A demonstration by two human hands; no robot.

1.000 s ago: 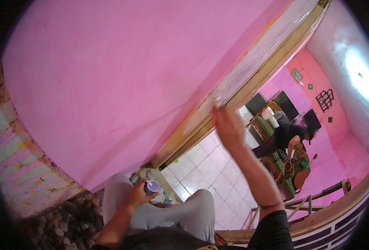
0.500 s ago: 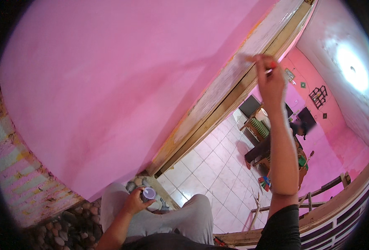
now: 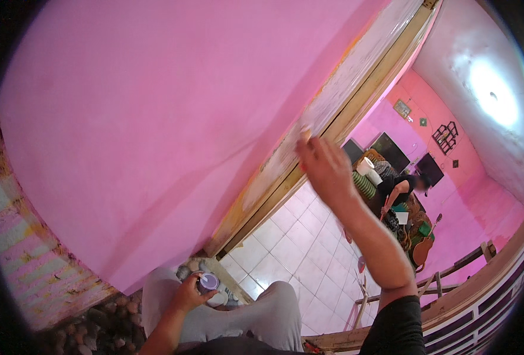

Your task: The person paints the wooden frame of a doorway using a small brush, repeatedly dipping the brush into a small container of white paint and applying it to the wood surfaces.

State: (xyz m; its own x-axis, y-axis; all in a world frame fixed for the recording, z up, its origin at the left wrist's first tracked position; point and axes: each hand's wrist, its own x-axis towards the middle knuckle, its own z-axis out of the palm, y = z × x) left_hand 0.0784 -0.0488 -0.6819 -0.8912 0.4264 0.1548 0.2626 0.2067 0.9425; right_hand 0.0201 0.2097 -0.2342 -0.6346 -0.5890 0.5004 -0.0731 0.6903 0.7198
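Note:
My right hand [image 3: 327, 168] is raised at the pale, streaky strip [image 3: 344, 77] beside the wooden door frame [image 3: 265, 208], closed on a small paintbrush [image 3: 305, 133] with a red part; its tip is blurred against the strip. The pink wall [image 3: 155, 118] fills the upper left, bordered by that strip. Low down, over my grey-trousered legs [image 3: 256, 319], my left hand [image 3: 188, 291] is wrapped round a small cup of pale purple paint [image 3: 208, 282].
Through the doorway, beyond white floor tiles [image 3: 291, 254], a person [image 3: 398, 186] bends by striped seats [image 3: 362, 183], flat screens [image 3: 389, 151] and a guitar [image 3: 423, 249]. Wooden rails [image 3: 451, 287] and white slats [image 3: 487, 299] stand at right; dark stones [image 3: 96, 328] lie lower left.
My right hand rose along the strip half a second ago and has now come back down and leftward. The cup stays low in my left hand. The other person has shifted.

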